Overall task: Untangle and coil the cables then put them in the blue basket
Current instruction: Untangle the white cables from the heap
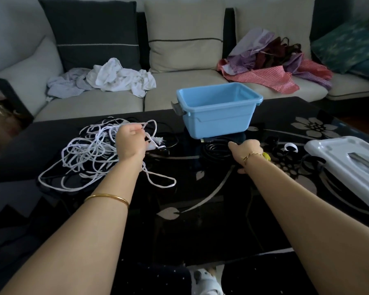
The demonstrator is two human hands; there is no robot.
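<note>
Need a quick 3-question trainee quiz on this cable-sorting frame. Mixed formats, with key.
1. True or false: the blue basket already holds a cable.
2. The left hand grips: A) the white cable tangle B) the grey lid C) the clothes on the sofa.
3. Which hand is nearest the black coiled cable?
Key: 1 false; 2 A; 3 the right hand.

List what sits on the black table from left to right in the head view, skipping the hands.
white cable tangle → blue basket → small white loop → white lid. The black coil lies in front of the basket, so it is left out of the order.
</note>
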